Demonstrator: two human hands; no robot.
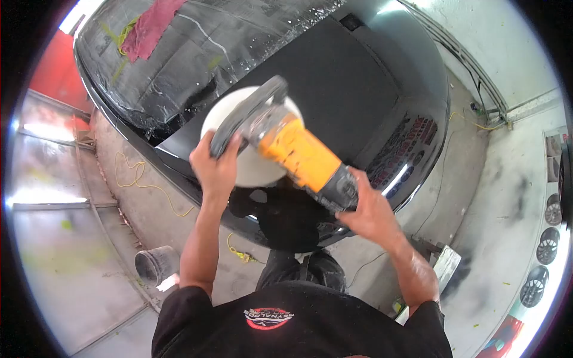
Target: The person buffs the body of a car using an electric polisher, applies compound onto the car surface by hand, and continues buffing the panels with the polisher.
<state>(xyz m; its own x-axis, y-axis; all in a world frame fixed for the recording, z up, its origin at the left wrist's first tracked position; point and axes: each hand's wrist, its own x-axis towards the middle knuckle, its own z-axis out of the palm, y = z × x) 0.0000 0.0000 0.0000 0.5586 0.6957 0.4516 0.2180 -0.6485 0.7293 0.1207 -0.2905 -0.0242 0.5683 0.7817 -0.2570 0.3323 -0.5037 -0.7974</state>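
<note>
Polisher (304, 155), orange and black, positioned over the glossy black car panel (334, 89). Round white pad (256, 169) faces the panel; contact cannot be confirmed. Left grip (216, 170) closed on the black front handle (248, 114). Right grip (371, 210) closed around the tool's black rear end. Plastic sheeting (185, 51) lies beyond, with a pink cloth (150, 30) on it.

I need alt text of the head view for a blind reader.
The left hand and right hand hold an orange power tool with a round pale pad over a black car. Plastic sheeting, bearing a pink cloth, covers part of the car.
</note>
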